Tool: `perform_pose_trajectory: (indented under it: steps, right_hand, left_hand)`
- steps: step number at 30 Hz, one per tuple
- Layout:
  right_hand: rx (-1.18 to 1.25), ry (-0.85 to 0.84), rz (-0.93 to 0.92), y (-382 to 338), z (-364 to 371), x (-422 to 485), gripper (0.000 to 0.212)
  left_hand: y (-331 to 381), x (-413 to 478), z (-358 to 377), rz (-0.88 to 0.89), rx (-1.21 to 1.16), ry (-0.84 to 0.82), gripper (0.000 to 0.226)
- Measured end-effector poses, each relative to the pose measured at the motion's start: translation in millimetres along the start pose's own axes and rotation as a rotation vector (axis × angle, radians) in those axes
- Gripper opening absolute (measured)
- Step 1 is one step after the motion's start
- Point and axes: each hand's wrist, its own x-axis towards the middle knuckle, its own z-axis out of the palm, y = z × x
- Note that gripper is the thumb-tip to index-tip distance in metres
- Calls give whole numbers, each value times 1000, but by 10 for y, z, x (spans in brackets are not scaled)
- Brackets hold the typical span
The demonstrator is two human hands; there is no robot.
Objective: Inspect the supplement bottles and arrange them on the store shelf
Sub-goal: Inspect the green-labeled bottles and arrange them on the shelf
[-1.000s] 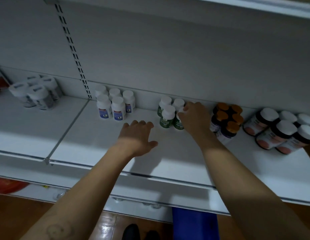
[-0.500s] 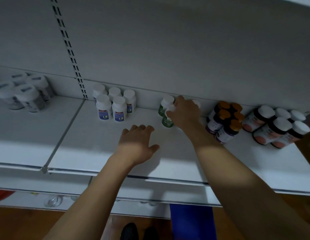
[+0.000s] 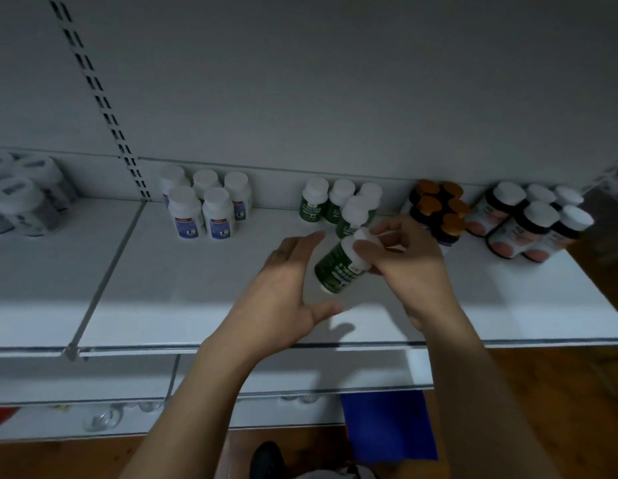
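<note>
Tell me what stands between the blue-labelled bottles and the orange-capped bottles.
Four green-labelled bottles stand there near the back, seen in the head view; a fifth bottle is held tilted in the right hand in front.

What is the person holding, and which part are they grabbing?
A green bottle, tilted, pinched at its top end by the right hand. The left hand is open beside it, gripping nothing.
</note>
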Motion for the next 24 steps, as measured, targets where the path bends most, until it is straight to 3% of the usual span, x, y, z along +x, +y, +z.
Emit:
perform_pose_trajectory:
  steps: [5, 9, 14, 19, 24]
  right_hand:
    - [146, -97, -6, -125, -305, -249, 13]
    - [259, -186, 23, -155, -526, -354, 33]
    - [387, -250, 79, -100, -851, -377, 39]
    - [540, -412, 158, 30, -1149, -434, 27]
    - [657, -667, 196, 170, -1359, -453, 49]
  left_hand:
    - [335, -106, -19, 101, -217, -96, 104]
    - [599, -136, 80, 196, -244, -139, 110]
    - [912, -173, 267, 204, -322, -60, 106]
    - [1162, -184, 458, 229, -326, 15, 102]
    - [1275, -186, 601, 224, -311, 93, 107]
